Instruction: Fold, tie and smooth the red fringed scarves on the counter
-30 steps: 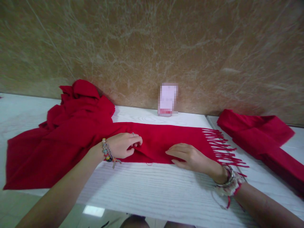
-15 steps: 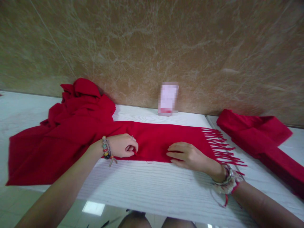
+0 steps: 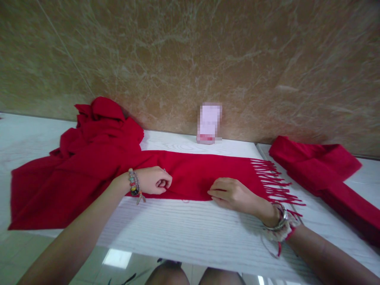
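A red fringed scarf (image 3: 190, 170) lies flat across the white table, its tasselled end toward the right. My left hand (image 3: 152, 180) rests on the scarf near its front edge, fingers curled in a pinch on the cloth. Farther right, my right hand (image 3: 228, 194) is at the same edge, its fingers drawn together against the fabric; the thumb side is partly hidden. Between the hands a small loose thread (image 3: 185, 201) sticks out at the edge. To the left the red cloth continues into a rumpled heap (image 3: 97, 138).
Another folded red scarf (image 3: 320, 166) lies at the right, running off toward the front. A pink blurred-out object (image 3: 209, 122) leans on the brown marbled wall (image 3: 166, 59) behind the white table (image 3: 184, 229). Tiled floor shows below the table's front edge.
My right hand's fingers have come closer together. My left hand has hardly moved, its fingers a little more curled. The scarf lies the same; the view has shifted slightly.
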`<state>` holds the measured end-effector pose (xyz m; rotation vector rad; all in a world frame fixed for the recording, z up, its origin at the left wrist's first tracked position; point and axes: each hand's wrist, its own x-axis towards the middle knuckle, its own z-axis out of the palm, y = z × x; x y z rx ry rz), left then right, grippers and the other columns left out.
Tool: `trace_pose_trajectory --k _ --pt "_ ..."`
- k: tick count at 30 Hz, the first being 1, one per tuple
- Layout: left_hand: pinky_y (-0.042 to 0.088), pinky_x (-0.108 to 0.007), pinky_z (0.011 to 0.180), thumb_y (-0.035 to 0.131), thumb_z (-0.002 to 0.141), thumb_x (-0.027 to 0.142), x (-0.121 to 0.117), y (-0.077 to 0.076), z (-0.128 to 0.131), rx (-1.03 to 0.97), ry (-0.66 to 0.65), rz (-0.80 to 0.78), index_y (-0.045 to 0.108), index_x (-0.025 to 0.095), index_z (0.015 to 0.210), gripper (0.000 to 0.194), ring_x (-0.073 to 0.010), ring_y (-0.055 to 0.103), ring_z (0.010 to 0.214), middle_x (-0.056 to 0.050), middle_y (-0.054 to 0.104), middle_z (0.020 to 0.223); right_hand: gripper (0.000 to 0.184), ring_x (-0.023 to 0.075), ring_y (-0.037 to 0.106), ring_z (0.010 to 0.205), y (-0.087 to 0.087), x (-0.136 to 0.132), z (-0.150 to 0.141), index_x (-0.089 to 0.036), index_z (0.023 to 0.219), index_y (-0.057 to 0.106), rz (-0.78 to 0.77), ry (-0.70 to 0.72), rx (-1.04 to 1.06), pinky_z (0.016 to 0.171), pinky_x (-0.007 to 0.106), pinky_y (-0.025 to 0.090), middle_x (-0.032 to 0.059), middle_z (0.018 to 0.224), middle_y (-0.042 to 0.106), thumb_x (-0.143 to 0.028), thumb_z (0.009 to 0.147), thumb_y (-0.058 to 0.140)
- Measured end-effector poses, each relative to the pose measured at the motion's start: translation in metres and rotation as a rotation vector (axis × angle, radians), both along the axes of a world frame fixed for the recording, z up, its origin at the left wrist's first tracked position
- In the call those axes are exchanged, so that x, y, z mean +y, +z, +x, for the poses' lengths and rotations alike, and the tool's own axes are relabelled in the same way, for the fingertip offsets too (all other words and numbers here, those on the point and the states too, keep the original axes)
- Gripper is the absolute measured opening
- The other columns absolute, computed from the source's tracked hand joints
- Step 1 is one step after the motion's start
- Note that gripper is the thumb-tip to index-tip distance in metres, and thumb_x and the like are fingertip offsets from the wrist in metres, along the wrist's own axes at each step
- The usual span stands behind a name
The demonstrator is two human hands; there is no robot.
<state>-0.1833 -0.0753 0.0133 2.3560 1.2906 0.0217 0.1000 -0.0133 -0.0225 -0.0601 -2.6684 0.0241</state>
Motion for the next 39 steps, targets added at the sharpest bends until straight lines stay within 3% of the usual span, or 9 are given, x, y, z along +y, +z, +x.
trace_pose_trajectory --k 6,10,14,21,28,34,39 --pt "0.033 -0.015 0.051 0.052 0.065 0.011 -0.0013 0.0017 0.0006 -0.058 -0.027 0.007 0.057 0.017 0.064 0.008 -0.0065 0.044 0.049 0.006 0.049 0.054 0.02 0.0149 0.061 0.075 0.0051 -0.0025 0.0005 -0.013 0.096 0.063 -0.002 -0.02 0.007 0.071 0.029 0.051 0.0075 0.084 0.068 -0.02 0.086 0.046" --pt "0.034 -0.015 0.051 0.052 0.068 0.013 -0.0017 0.0049 0.001 -0.105 -0.054 0.022 0.057 0.017 0.064 0.007 -0.0064 0.044 0.049 0.005 0.048 0.054 0.019 0.0165 0.061 0.075 0.0023 -0.0038 -0.0015 -0.014 0.087 0.065 0.058 -0.007 -0.003 0.071 0.031 0.05 0.007 0.079 0.067 -0.025 0.085 0.049" --pt "0.033 -0.015 0.051 0.052 0.069 0.014 -0.0006 0.0051 -0.0008 -0.103 -0.056 0.024 0.056 0.017 0.064 0.007 -0.0062 0.043 0.049 0.006 0.047 0.053 0.02 0.0156 0.06 0.07 -0.0007 -0.0039 -0.003 -0.014 0.082 0.065 0.056 -0.041 -0.012 0.067 0.03 0.05 0.0062 0.074 0.066 -0.019 0.086 0.046" --pt "0.033 -0.014 0.049 0.052 0.065 0.011 0.0007 0.0005 -0.0017 -0.063 -0.016 -0.027 0.056 0.016 0.063 0.007 -0.0056 0.043 0.047 0.006 0.048 0.053 0.033 0.017 0.062 0.079 0.0072 -0.0075 0.0013 -0.011 0.111 0.056 0.012 -0.07 -0.106 0.069 0.031 0.052 0.011 0.09 0.067 -0.007 0.083 0.04" --pt "0.034 -0.015 0.049 0.051 0.063 0.01 0.0012 -0.0019 -0.0019 -0.084 -0.015 -0.022 0.055 0.016 0.063 0.008 -0.0062 0.044 0.047 0.006 0.048 0.053 0.037 0.0164 0.062 0.089 0.0047 -0.0078 0.0026 -0.014 0.116 0.052 -0.103 -0.121 -0.011 0.075 0.03 0.053 0.0104 0.1 0.066 -0.005 0.083 0.038" --pt "0.033 -0.014 0.048 0.05 0.063 0.011 0.0008 -0.0025 -0.0024 -0.094 -0.004 -0.023 0.055 0.017 0.062 0.007 -0.0062 0.044 0.047 0.006 0.048 0.053 0.033 0.015 0.061 0.095 0.0086 -0.0075 0.002 -0.017 0.103 0.062 -0.082 -0.119 -0.058 0.079 0.028 0.052 0.0087 0.106 0.064 -0.006 0.083 0.038" --pt "0.034 -0.015 0.049 0.05 0.063 0.011 0.001 -0.0029 -0.0008 -0.066 0.0 -0.043 0.055 0.017 0.063 0.008 -0.0065 0.044 0.047 0.006 0.048 0.053 0.02 0.0169 0.062 0.087 0.0054 -0.0078 -0.002 -0.015 0.094 0.065 -0.038 -0.097 -0.047 0.077 0.03 0.052 0.0089 0.096 0.066 -0.021 0.084 0.049"
